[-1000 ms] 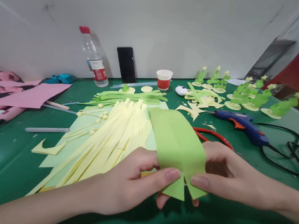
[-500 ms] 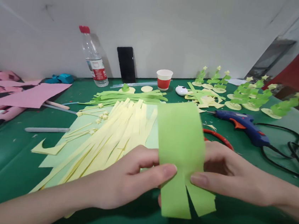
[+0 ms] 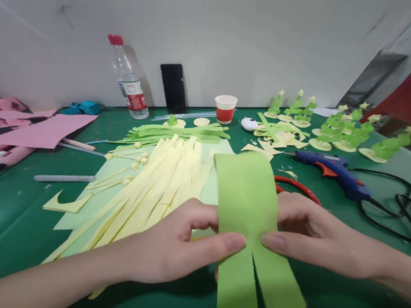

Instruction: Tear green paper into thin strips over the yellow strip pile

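Note:
A wide strip of green paper (image 3: pixel 247 192) is pinched between my two hands and arches away at its top. Its lower end is split by a slit that starts just below my thumbs, and the two tails spread apart. On its left side my left hand (image 3: pixel 189 240) grips it, thumb in front and fingers mostly behind. My right hand (image 3: pixel 314 239) holds the right side in the same way, its thumb close to the left one. Left of the strip, many pale yellow paper strips (image 3: pixel 158 188) lie fanned over a light green sheet (image 3: pixel 74 218).
Behind stand a water bottle (image 3: pixel 131 87), a black phone (image 3: pixel 173 89) and a paper cup (image 3: pixel 225 109). A blue glue gun (image 3: pixel 336 170) with a black cable lies right, near red handles (image 3: pixel 300 182). Several paper plants (image 3: pixel 351 130) stand far right; pink paper (image 3: pixel 42 129) lies left.
The slit in the green paper has grown longer, and its tails reach farther down. The arched top has sunk a little. Both hands keep their pinch in nearly the same place.

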The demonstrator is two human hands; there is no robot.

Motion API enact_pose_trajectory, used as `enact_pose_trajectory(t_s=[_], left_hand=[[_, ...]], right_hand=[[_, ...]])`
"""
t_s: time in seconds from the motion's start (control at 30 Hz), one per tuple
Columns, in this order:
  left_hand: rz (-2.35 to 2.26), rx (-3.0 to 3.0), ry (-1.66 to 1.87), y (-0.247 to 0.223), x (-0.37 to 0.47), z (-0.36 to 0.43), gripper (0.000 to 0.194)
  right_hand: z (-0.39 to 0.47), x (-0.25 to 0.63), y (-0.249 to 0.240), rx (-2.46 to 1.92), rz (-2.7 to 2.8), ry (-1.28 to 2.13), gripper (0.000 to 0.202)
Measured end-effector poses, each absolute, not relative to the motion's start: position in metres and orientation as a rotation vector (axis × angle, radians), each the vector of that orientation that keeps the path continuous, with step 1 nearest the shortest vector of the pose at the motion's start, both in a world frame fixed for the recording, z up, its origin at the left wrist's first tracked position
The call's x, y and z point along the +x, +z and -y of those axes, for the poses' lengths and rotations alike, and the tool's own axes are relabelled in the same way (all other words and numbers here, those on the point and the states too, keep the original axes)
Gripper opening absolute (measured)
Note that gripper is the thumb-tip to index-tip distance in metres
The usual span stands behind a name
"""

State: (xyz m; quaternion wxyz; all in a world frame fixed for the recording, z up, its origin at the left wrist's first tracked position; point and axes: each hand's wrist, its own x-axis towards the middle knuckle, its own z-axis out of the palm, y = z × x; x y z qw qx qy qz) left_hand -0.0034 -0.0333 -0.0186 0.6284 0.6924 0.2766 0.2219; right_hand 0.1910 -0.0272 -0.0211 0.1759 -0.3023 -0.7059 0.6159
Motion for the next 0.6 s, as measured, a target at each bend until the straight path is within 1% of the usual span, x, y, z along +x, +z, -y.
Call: enact_pose_trajectory(t_s=[0.1,0.2,0.43,0.6], left_hand=[[-0.660,1.580,0.535,-0.0203,-0.0026,0.0310,0.020],[-0.689,1.608,0.470,-0.0211,-0.0029,0.0303,0.022],[-0.684,1.699,0.462,-0.0161,-0.0029,0.0315,0.018],[-0.677,1.608,0.538,-0.0193,-0.0041,0.0307,0.022]], right_hand=[[0.0271,0.1897,-0.0217,-0.845,2.003,1.730,0.035],[0.0270,0.1894,-0.0234,-0.845,1.963,1.711,0.034],[0.0274,0.1921,-0.0228,-0.871,2.078,1.690,0.032],[0.0262,0.1912,-0.0230,-0.884,2.072,1.715,0.037]])
